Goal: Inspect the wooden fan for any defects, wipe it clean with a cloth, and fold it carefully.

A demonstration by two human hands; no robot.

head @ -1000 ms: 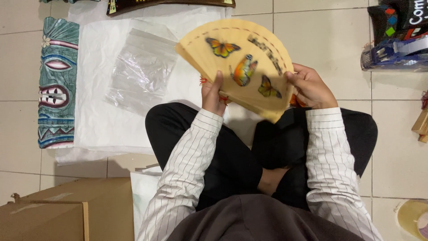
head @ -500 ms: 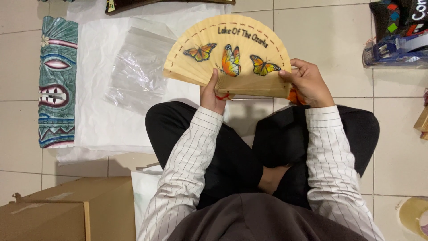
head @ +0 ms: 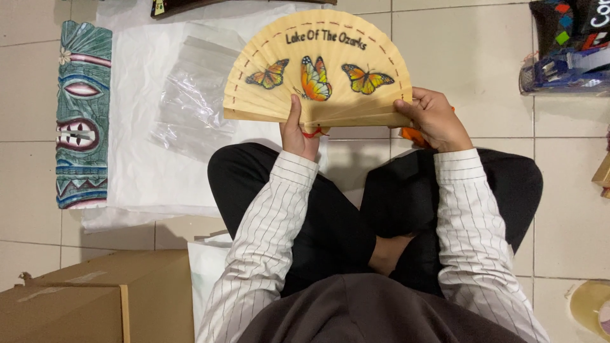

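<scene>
Head cam | wooden butterfly fan (head: 318,70) spread fully open above the lap, straight edge running left-right | left hand (head: 297,130) pinches the pivot, nearest it | right hand (head: 435,117) closed on the right end rib | clear plastic bag (head: 190,95) lies left

We can't see our left hand (head: 298,133) fingers, they're behind the fan (head: 318,70); only thumb & wrist show. Right hand (head: 432,117) covers the fan's lower right corner, plus most of sth orange (head: 413,135) we can't make out. Cardboard box (head: 82,305) is cut off at bottom & left edge. Tape roll (head: 591,308) is cut off bottom right, blurry.
</scene>
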